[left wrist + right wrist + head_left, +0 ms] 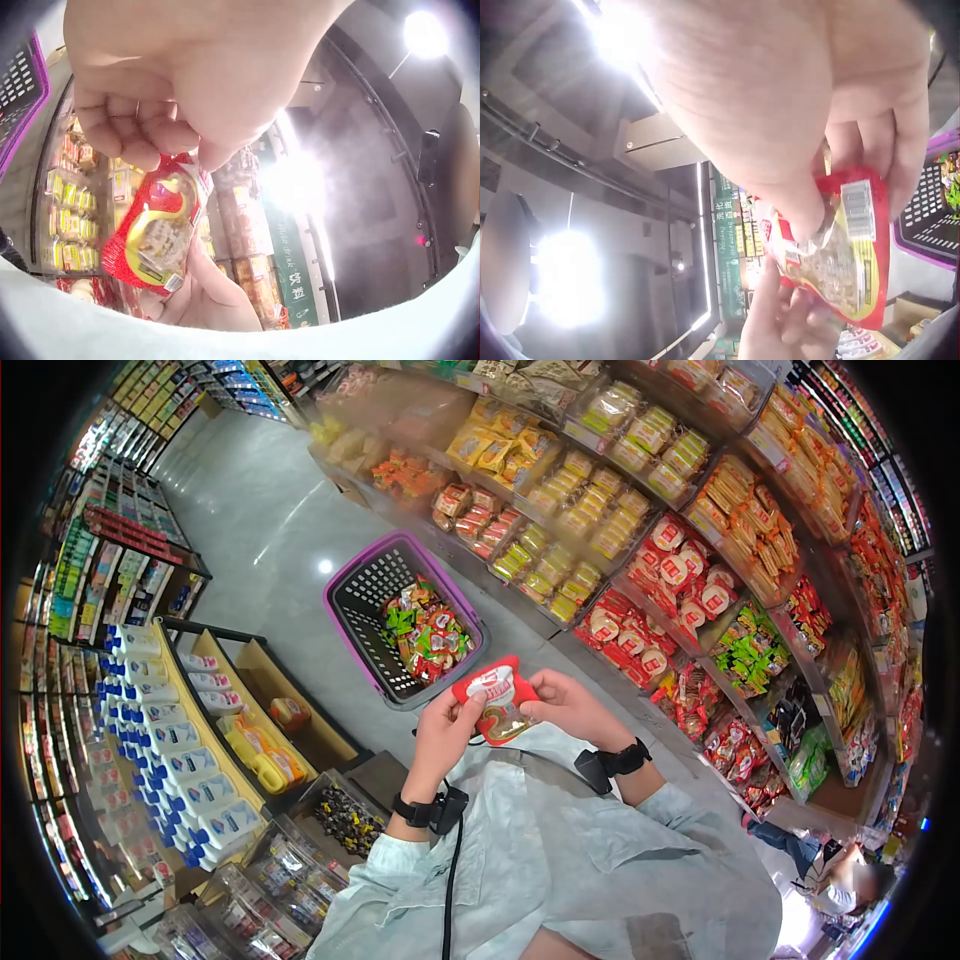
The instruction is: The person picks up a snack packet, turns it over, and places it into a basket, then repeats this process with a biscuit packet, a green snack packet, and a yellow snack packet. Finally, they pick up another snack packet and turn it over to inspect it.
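A small red snack packet with a clear window is held up in front of the body, above the shopping basket's near edge in the head view. My left hand pinches its left edge, thumb on the front. At the opposite edge my right hand grips it between thumb and fingers. Pale, lumpy food shows through the window of the packet in the left wrist view. A barcode marks one side of the packet in the right wrist view. Both wrists wear black straps.
The black basket with a purple rim stands on the grey floor, holding several colourful packets. Snack bins line the right side. White bottles fill a display at left. Another person is at lower right.
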Motion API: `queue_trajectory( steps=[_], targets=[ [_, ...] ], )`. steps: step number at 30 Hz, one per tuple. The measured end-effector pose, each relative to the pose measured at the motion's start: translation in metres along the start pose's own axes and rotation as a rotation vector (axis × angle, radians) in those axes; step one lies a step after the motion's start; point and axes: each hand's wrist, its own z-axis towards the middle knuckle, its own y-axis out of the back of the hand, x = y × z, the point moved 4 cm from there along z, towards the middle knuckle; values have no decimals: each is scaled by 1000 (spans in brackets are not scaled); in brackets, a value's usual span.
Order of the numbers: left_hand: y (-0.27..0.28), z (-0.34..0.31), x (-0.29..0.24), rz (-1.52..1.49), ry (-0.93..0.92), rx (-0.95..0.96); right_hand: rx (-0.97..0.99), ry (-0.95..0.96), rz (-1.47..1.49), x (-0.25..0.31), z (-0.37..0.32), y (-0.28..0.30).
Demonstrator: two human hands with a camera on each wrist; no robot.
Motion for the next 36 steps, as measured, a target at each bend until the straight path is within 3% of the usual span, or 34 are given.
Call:
queue_trajectory(
  steps=[4,7,11,14,17,22,26,36],
  targets=[
    [37,14,7,148,-117,120,-133,-8,18,7,31,-21],
    [63,14,7,257,-42,187,-197,-7,37,2,55,-39],
    [101,25,26,152,28,248,-205,-53,-23,1,87,-68],
    [131,35,46,57,77,226,-229,-210,-96,12,100,-99],
    [158,41,36,-18,57,204,-220,-221,-126,4,113,-111],
    [190,54,5,-112,9,220,-407,-50,-113,10,126,-128],
    [203,68,-5,-42,-27,215,-392,-151,-150,19,123,-127],
    [177,87,11,52,53,416,-537,-137,-97,20,92,-116]
  ],
)
